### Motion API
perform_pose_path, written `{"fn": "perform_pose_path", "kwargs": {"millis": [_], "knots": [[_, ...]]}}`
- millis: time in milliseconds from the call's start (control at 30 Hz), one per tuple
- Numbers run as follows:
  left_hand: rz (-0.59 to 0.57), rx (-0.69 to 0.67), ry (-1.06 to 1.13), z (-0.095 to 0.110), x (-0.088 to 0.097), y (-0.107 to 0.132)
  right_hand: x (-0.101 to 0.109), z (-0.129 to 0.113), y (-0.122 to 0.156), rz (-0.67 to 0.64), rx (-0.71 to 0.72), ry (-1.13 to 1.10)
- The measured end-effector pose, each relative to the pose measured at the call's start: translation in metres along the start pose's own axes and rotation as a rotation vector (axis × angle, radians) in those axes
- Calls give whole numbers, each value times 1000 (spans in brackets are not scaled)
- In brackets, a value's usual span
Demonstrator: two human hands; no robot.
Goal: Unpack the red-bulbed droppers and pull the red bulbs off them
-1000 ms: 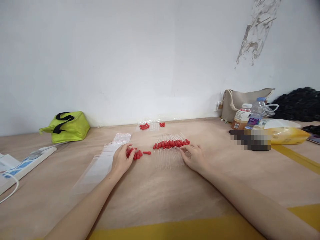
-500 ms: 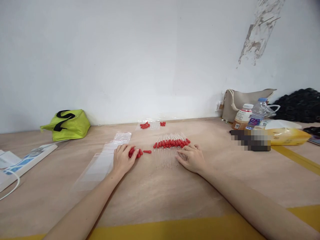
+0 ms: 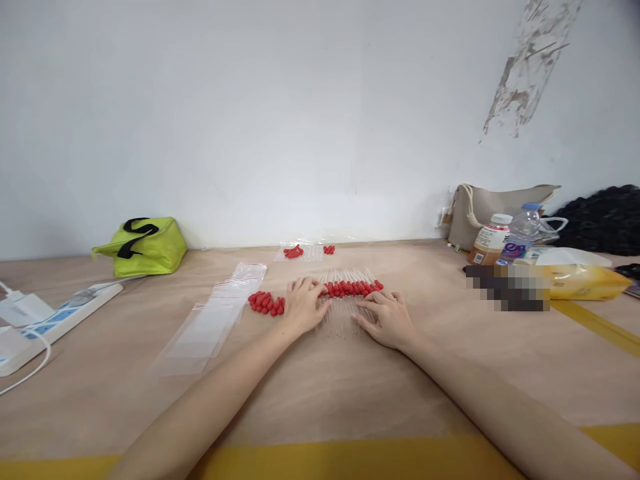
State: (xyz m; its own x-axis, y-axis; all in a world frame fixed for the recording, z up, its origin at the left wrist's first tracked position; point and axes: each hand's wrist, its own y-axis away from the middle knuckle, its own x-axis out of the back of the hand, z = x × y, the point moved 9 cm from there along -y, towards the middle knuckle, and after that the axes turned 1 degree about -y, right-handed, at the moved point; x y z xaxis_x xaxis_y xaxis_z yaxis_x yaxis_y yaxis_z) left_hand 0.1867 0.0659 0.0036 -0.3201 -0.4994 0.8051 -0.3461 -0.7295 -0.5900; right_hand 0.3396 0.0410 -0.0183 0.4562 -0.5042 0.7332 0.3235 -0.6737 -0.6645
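A row of glass droppers with red rubber bulbs (image 3: 353, 288) lies on the wooden table (image 3: 320, 380) in front of me. My left hand (image 3: 303, 307) rests on the left end of that row, fingers stretched over the glass tubes. My right hand (image 3: 386, 317) lies flat on the right part of the tubes, fingers spread toward the left hand. A small heap of loose red bulbs (image 3: 267, 302) sits just left of my left hand.
Clear zip bags (image 3: 215, 319) lie to the left, and a bag with more red bulbs (image 3: 305, 251) is near the wall. A green bag (image 3: 145, 245) and power strip (image 3: 55, 319) are far left. Bottles (image 3: 505, 239), a beige bag (image 3: 495, 207) and a yellow packet (image 3: 575, 280) stand right.
My left hand left the heap of loose red bulbs and moved right onto the left end of the dropper row. My right hand stayed on the tubes.
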Motion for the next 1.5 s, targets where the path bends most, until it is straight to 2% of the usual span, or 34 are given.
{"fn": "perform_pose_path", "kwargs": {"millis": [133, 267, 433, 567, 667, 800, 867, 967, 1067, 1200, 1267, 1500], "knots": [[-42, 7, 25, 16, -27, -28, 7, 19, 1, 99, -133, -24], [-66, 63, 23, 18, -42, -44, 6, 37, 2, 123, -242, -65], [-62, 94, 40, 14, -48, -50, 2, 40, 2, 116, -271, -75], [-6, 122, 78, 13, -42, -48, 5, 37, 2, 141, -250, -86], [66, 159, 121, 8, -26, -38, 9, 35, 2, 174, -225, -96], [105, 148, 218, -7, 1, -8, 10, 35, 2, 205, -217, -93], [72, 121, 360, -16, 11, 12, 11, 31, 2, 234, -194, -119], [-5, 99, 459, -28, 19, 40, 15, 21, 2, 282, -151, -144], [-36, 83, 516, -34, 20, 59, 18, -1, 2, 251, -57, -127], [1, 93, 568, -36, 20, 68, 15, -36, 2, 111, 127, -123], [-19, 93, 580, -33, 17, 68, 13, -49, 3, 70, 189, -114], [-31, 71, 600, -22, 17, 65, 0, -65, 3, 62, 293, -56]]}}
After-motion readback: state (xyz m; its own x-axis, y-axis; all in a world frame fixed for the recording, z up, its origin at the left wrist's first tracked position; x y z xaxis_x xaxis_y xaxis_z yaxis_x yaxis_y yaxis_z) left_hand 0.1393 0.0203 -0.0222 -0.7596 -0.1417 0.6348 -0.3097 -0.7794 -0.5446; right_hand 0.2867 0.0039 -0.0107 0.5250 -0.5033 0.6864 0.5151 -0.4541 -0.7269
